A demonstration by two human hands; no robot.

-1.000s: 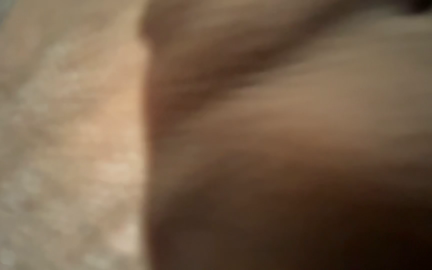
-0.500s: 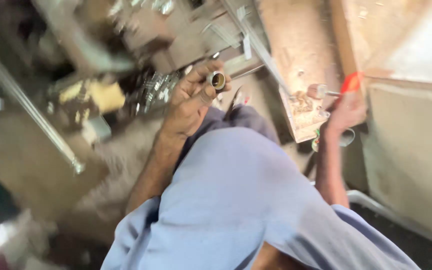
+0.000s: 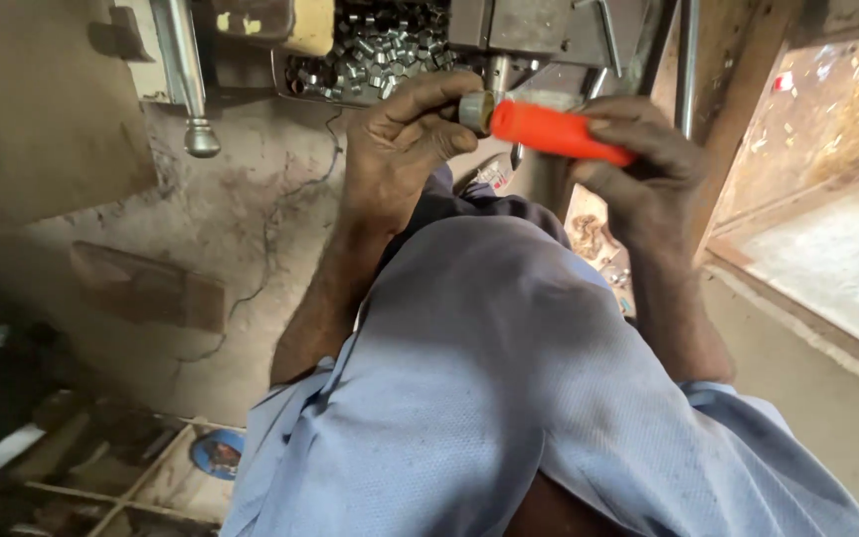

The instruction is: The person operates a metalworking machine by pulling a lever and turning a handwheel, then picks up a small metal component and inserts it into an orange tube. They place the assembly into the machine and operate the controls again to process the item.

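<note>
Under the grey machine (image 3: 539, 25) | left hand (image 3: 400, 149) pinches small metal ring (image 3: 473, 109) | right hand (image 3: 643, 169) wraps orange handle (image 3: 559, 132), lying sideways, its tip touching the ring.

metal parts (image 3: 380, 50): heaped at top, small and shiny.
lever (image 3: 186, 75): steel, knob at end, upper left.
wooden frame (image 3: 738, 129): right side.
blue disc (image 3: 217, 454): on floor, lower left.

We see a bright orange tool handle (image 3: 559, 132) – above it grey metal pieces (image 3: 375, 50); below it, a plain pale-blue shirt (image 3: 509, 398).
</note>
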